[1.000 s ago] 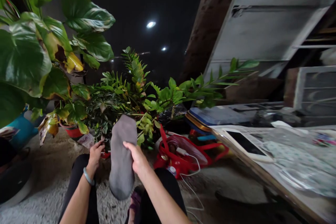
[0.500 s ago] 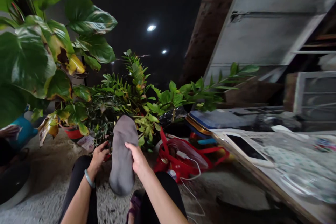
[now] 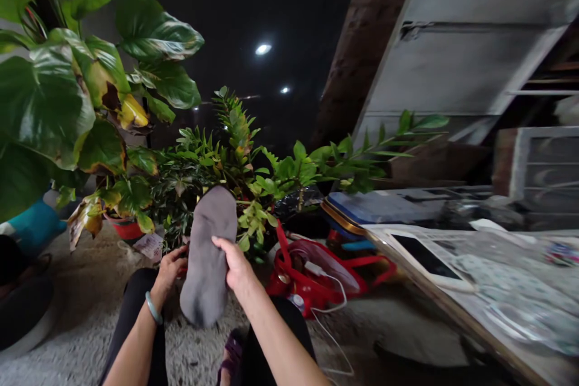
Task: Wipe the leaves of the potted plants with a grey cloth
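A grey sock [image 3: 207, 256] hangs lengthwise between my hands, its toe end upward and tilted slightly right. My right hand [image 3: 230, 263] grips its right side, with the fingers lying across the front. My left hand [image 3: 169, 269], with a pale bangle [image 3: 152, 307] on the wrist, has its fingers at the sock's left edge, partly hidden behind it. Both hands are above my lap, where dark trousers [image 3: 140, 307] cover my legs. A leafy potted plant [image 3: 194, 175] stands just beyond the sock.
A red bag [image 3: 312, 283] with a white cable [image 3: 332, 338] lies to the right on the concrete floor. Further right, a tablet [image 3: 423, 256] rests on a tilted board [image 3: 470, 295]. A blue container [image 3: 384, 205] stands behind it. Large broad leaves [image 3: 45, 102] fill the upper left.
The sock has risen a little and now leans more, with its lower end further left. My right hand has shifted slightly lower on it.
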`<state>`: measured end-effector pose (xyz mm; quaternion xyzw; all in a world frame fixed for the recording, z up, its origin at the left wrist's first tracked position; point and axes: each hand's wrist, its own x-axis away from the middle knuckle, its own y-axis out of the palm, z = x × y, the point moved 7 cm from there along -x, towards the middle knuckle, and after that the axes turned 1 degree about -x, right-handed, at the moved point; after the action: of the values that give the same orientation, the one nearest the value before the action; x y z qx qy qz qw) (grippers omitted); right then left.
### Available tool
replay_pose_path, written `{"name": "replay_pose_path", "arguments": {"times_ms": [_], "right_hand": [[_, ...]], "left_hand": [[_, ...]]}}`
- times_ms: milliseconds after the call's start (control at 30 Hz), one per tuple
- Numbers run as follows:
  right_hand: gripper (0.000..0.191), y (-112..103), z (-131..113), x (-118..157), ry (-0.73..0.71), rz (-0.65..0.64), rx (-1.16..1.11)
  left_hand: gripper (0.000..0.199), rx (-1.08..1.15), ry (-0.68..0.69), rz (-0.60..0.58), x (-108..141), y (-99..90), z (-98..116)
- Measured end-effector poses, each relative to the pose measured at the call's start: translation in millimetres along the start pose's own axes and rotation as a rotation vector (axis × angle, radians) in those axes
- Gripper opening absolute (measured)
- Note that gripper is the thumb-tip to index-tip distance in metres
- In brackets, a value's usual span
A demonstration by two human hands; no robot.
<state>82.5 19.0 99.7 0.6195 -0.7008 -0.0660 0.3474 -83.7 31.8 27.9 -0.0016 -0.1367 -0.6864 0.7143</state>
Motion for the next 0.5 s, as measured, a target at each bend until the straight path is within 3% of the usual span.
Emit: {"name": "replay_pose_path", "arguments": {"times_ms": [67,133,200,267,367,433,500], "right_hand": [[0.017,-11,34,7,0.14,0.006,0.042],[0.019,-18,51,20,0.166,0.0,0.076],[0.024,-13,43,32,0.1,-0.04,0.094],[0.031,1,16,35,-0.027,-0.099,0.088],[0.033,16,-24,20,-0.201,-0.09,0.059],[0.027,12,-23,3,-0.172,-0.031,0.042],[0.02,-2,2,-8,-0.058,0.014,0.043]], "left_hand": [[0.037,-0.001,0.013,-0.015,-1,1.1,2],[0.03,0.007,0.035,-0.005,-1,1.0,5],[0.023,-0.004,0.057,0.032,0,-1.0,8],[0.018,-0.029,0.074,0.049,2,-2.5,10],[0.025,-0.052,0.069,-0.025,3,0.4,8],[0.042,-0.043,0.057,-0.063,1,1.8,3],[0.058,-0.024,0.05,-0.046,-2,1.3,-1]]}}
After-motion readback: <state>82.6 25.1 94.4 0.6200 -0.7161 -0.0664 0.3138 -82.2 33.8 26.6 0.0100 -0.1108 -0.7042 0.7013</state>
